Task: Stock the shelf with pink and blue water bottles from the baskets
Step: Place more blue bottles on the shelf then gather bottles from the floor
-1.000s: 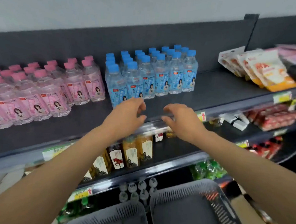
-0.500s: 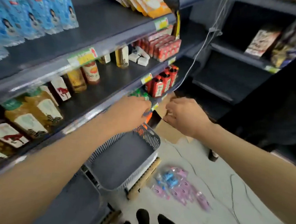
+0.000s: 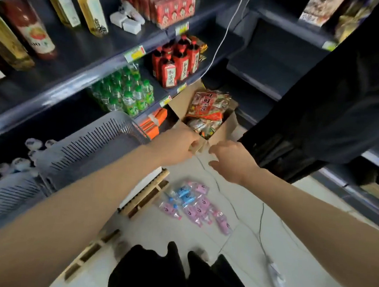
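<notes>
1. Grey slatted baskets (image 3: 108,135) are noted at the foot of the shelving, raised on a wooden pallet (image 3: 144,196), presumably so that stock can be lifted out without a deep bend. Their insides are mostly hidden by the forearm, and no bottle is seen in them.
2. Left hand (image 3: 177,144): held out low with the fingers curled under. The palm side is hidden, so whether anything is gripped cannot be told.
3. A pink and blue heap (image 3: 193,204) lies on the floor (image 3: 255,248) below both hands (blurred; bottles or loose wrap cannot be distinguished). No pink or blue water bottle is identified with certainty.
4. An open cardboard box (image 3: 220,132) of snack bags stands just beyond the hands. The left knuckles overlap its near corner, but contact is not confirmed.
5. Right hand (image 3: 232,162): loosely curled, thumb apart, nothing held.
6. Judgement: both hands are carried forward together, as for a downward reach.
</notes>
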Available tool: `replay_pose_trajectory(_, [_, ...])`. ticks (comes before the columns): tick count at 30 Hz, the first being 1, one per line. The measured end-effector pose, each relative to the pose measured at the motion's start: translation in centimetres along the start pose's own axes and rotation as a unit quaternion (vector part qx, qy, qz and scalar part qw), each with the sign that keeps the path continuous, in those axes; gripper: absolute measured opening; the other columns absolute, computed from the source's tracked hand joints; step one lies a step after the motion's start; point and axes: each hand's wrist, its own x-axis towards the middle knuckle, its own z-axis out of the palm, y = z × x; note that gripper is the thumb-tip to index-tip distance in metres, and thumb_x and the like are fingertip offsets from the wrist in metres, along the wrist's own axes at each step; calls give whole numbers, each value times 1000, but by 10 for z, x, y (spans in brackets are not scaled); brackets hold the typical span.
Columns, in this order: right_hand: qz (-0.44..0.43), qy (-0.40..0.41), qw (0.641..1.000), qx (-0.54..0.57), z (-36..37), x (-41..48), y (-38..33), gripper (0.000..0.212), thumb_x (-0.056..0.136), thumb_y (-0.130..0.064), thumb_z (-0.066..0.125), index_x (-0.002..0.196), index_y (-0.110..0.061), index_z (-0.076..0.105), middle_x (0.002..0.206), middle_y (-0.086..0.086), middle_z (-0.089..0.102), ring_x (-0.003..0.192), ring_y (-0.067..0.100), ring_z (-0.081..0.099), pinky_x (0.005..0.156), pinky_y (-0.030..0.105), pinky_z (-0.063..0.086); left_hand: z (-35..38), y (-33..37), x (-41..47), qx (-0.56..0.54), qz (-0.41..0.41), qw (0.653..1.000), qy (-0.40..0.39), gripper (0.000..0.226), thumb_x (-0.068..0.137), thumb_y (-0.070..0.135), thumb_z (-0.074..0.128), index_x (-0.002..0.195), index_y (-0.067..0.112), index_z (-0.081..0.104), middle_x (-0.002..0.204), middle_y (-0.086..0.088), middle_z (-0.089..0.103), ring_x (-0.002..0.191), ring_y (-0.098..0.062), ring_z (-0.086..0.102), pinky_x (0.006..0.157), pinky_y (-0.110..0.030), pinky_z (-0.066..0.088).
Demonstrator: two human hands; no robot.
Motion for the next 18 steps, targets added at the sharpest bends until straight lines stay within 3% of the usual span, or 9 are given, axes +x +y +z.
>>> replay_pose_trajectory(7, [-40,-78,996,10,80,28,33,32,98,-27,43,123,-12,53,123,8,58,115,29,51,94,35,38,85,-25,19,-125,-122,985,-7,18,88,13,59,105,8,61,105,-7,65,96,-22,60,82,-29,46])
replay_pose_trajectory(12, [-34,-131,990,33,169,71,40,35,97,-26,41,129,-15,50,125,8,56,118,27,49,100,36,39,171,-73,48,-153,-165,974,-17,15,88,14,61,102,9,62,99,-5,66,93,-21,62,73,-23,43])
replay_pose_trajectory(16, [-24,-159,987,31,259,112,42,34,97,-23,41,128,-14,50,126,8,55,119,27,48,101,36,39,268,-117,76,-174,-200,964,-22,12,88,15,60,97,7,62,101,-7,64,90,-22,61,81,-34,49])
replay_pose_trajectory(18, [-18,-160,986,28,309,133,42,33,97,-23,42,127,-13,51,126,8,55,118,26,49,100,35,39,318,-141,88,-167,-208,963,-29,14,88,14,60,99,6,62,101,-9,65,91,-23,61,81,-31,47])
